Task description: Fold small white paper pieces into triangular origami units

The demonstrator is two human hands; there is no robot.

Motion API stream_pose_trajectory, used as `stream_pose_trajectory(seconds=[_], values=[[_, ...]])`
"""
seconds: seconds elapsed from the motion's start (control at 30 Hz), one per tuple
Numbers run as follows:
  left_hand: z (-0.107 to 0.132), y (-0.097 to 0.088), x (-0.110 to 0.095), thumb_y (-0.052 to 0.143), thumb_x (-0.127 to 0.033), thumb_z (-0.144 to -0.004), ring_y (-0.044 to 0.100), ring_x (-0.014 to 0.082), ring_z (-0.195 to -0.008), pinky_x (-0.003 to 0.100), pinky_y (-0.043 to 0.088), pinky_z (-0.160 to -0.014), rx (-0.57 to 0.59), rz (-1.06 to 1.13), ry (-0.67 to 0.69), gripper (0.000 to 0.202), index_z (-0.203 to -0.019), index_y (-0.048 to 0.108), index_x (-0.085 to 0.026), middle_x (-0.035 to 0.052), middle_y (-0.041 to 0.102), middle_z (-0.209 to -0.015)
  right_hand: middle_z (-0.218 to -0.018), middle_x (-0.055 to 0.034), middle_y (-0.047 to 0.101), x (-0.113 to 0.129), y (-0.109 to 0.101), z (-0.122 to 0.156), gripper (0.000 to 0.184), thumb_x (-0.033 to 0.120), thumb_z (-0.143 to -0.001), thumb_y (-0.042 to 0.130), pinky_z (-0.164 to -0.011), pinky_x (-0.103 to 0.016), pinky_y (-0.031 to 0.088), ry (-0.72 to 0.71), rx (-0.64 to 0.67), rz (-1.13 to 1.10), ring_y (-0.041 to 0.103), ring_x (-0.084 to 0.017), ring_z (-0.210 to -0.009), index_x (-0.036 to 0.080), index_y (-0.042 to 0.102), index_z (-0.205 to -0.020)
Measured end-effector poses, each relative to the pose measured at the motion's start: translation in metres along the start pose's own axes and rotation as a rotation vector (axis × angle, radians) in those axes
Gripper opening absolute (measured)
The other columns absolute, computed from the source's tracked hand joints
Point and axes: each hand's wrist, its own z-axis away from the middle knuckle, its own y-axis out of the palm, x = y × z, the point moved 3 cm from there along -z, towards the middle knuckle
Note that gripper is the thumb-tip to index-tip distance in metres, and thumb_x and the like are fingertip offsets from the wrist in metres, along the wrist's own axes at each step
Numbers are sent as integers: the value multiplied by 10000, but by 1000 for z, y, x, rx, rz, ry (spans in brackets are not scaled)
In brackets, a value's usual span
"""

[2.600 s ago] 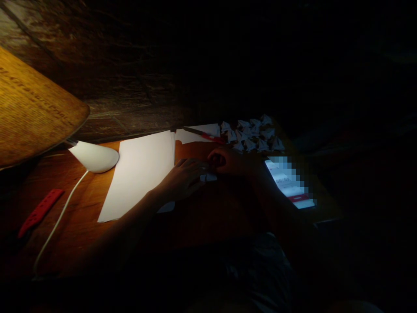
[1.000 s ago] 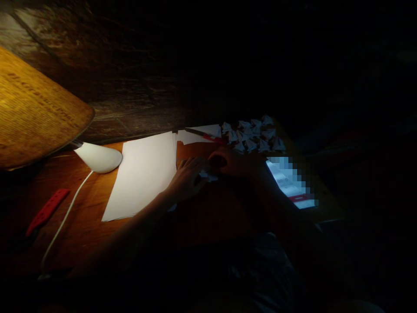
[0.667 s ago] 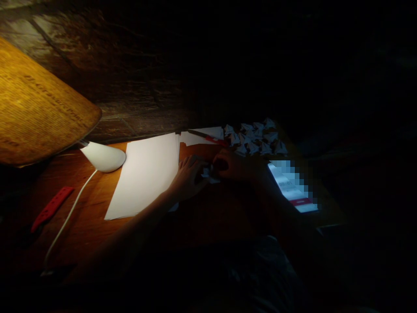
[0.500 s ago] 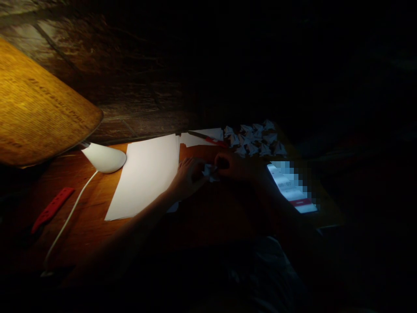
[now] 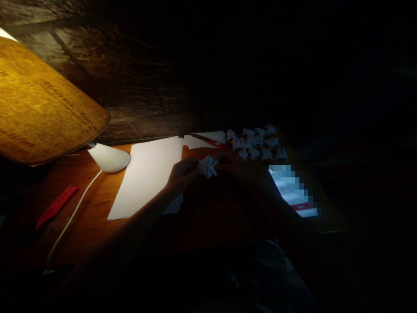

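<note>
Between the two hands, mid-table: folded paper piece [image 5: 209, 167], pinched at its left edge by left hand [image 5: 181, 174] and at its right edge by right hand [image 5: 237, 168]. Half a second ago it was a crumpled-looking bit, mostly covered by fingers; now its face shows and the hands sit out to either side. White paper, star-like outline, flat facets, creases radiating from the middle. Creased face turned up toward the near side; long axis hard to tell. Far right: similar pointed folded pieces [image 5: 267, 153] in a cluster. Left: smooth white sheets [image 5: 150, 176], rectangular, stacked. Far side: red-handled tool [image 5: 213, 141] with narrow dark blade, over smaller paper [image 5: 195, 142]. Wooden table [image 5: 97, 198], grainy, reddish-brown. Lampshade [image 5: 48, 104] ribbed, yellow, printed.
</note>
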Motion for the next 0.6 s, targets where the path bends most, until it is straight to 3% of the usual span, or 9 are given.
stream_pose_trajectory(seconds=[0.13, 0.23, 0.43, 0.6], values=[[0, -2, -3, 805, -401, -812, 704, 184, -819, 304, 583, -761, -65, -14, 32, 268, -952, 715, -190, 60, 758, -919, -865, 9, 738, -2, -1, -2, 179, 244, -705, 788, -747, -296, 554, 7, -38, 33, 668, -157, -785, 215, 719, -868], [0, -4, -5, 785, -365, -817, 701, 177, -833, 303, 581, -778, -114, -67, 57, 232, -956, 710, -196, 54, 758, -924, -791, 2, 735, -4, 1, -2, 194, 341, -743, 812, -692, -298, 551, 30, -48, 19, 664, -159, -710, 209, 731, -861], [2, -8, -5, 756, -302, -839, 705, 173, -823, 323, 595, -790, -182, -92, 125, 149, -924, 670, -217, 27, 731, -874, -807, -57, 772, -2, 5, 5, 495, 708, -870, 677, -636, -347, 559, 124, -56, -95, 680, -185, -638, 216, 722, -892], [1, -8, -7, 714, -230, -842, 694, 181, -897, 338, 579, -814, -134, -102, 282, 51, -858, 669, -210, 42, 707, -911, -799, -62, 772, 0, 6, 4, 522, 724, -851, 697, -636, -339, 560, 118, 27, -54, 684, -186, -645, 203, 710, -872]])
